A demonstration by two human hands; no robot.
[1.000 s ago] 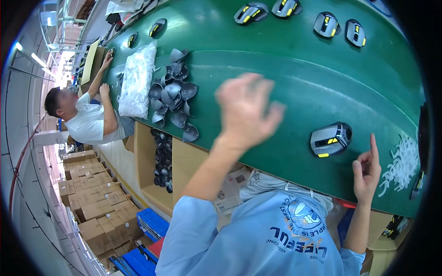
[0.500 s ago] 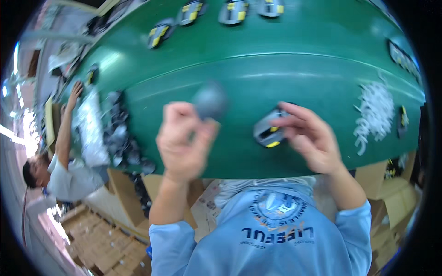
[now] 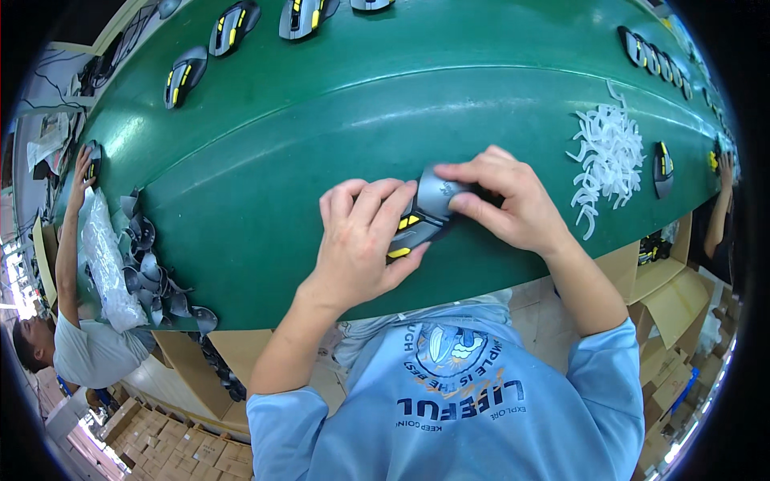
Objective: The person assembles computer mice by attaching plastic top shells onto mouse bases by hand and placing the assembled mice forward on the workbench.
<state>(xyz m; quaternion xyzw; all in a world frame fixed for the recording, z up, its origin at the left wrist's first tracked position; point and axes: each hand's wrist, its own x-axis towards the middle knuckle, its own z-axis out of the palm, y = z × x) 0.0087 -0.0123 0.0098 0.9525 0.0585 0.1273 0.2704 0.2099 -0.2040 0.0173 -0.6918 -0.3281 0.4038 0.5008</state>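
Observation:
A grey-and-black computer mouse (image 3: 414, 234) with yellow buttons is in front of me, close to the table's near edge. My left hand (image 3: 357, 244) is wrapped over its left part, fingers on top and thumb along the near side. A smooth grey curved shell (image 3: 438, 195) lies against the mouse's far right end. My right hand (image 3: 513, 199) pinches this shell between thumb and fingers; whether it is fully seated on the mouse I cannot tell.
White curved plastic strips (image 3: 607, 152) lie heaped at right, beside another mouse (image 3: 662, 170). Grey curved shells (image 3: 146, 272) and a clear plastic bag (image 3: 108, 260) lie left. Several mice (image 3: 233, 28) line the green table's far side. Co-workers' hands (image 3: 83, 170) reach in at both sides.
The grey shell, earlier raised in my left hand, is now against the mouse and in my right hand. My left hand has come over to grip the mouse. The whole view has shifted.

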